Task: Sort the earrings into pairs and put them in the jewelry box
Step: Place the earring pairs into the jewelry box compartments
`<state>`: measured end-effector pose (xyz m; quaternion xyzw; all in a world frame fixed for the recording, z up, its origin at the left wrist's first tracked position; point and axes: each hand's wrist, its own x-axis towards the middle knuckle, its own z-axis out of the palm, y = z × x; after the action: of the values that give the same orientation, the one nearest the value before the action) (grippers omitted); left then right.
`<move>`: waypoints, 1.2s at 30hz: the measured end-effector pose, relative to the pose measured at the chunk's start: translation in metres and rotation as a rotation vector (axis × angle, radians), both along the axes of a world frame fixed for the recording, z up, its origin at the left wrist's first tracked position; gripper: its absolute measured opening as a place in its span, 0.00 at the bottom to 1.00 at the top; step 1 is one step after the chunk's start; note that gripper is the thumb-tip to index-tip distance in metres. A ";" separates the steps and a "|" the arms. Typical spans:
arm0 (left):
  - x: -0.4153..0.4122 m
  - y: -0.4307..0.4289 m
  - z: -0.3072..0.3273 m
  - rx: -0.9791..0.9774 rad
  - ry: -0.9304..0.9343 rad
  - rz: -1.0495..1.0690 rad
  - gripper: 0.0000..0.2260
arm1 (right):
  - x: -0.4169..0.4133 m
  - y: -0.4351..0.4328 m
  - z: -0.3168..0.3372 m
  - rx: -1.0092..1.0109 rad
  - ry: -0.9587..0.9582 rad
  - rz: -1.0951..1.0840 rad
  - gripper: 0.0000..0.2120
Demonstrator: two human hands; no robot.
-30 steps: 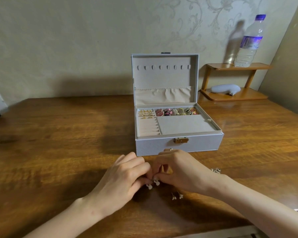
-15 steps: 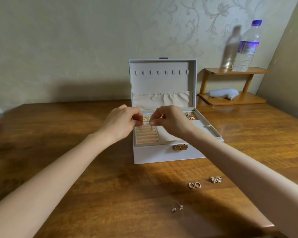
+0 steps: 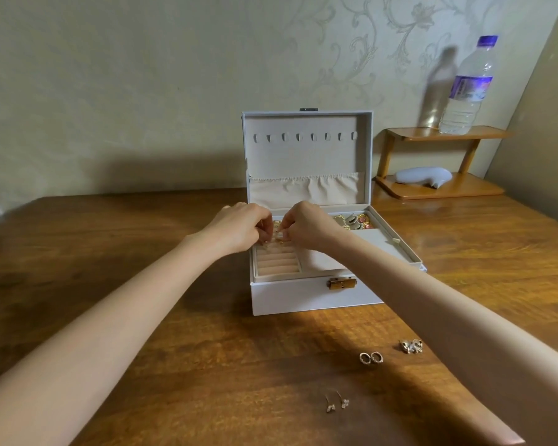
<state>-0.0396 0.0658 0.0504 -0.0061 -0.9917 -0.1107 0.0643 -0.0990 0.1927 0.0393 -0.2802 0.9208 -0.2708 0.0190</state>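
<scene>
The white jewelry box [image 3: 303, 294] stands open at the table's middle, lid upright. My left hand [image 3: 239, 228] and my right hand [image 3: 306, 225] meet over its padded roll section [image 3: 277, 265] at the left, each pinching a small pale earring [image 3: 279, 235] at the fingertips. Gold earrings fill the back compartment [image 3: 355, 222]. On the table near me lie three pairs: small hoops [image 3: 371, 358], a sparkly cluster pair [image 3: 411, 345] and thin drop earrings [image 3: 335, 403].
A wooden two-tier shelf [image 3: 438, 188] stands at the back right with a water bottle [image 3: 467, 88] on top and a pale grey object [image 3: 422, 176] below. A patterned wall runs close behind the box. A flat lidded section [image 3: 377, 243] covers the box's right part.
Both hands lifted the two pale earrings from the table in front of the box and carried them up over the box's roll section, where they now hold them low against the rolls.
</scene>
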 end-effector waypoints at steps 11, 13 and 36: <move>0.000 0.003 -0.001 -0.079 0.078 0.041 0.05 | -0.001 -0.002 0.002 -0.034 0.022 0.028 0.07; 0.001 0.004 -0.002 -0.085 0.109 0.042 0.04 | -0.002 -0.001 0.001 -0.041 0.042 0.029 0.05; 0.030 0.012 -0.020 -0.281 0.331 0.078 0.12 | 0.015 0.021 -0.011 0.014 0.323 0.053 0.08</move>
<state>-0.0097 0.0777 0.0305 0.0055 -0.9728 0.0335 0.2291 -0.0841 0.2139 0.0279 -0.3443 0.9060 -0.2152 -0.1200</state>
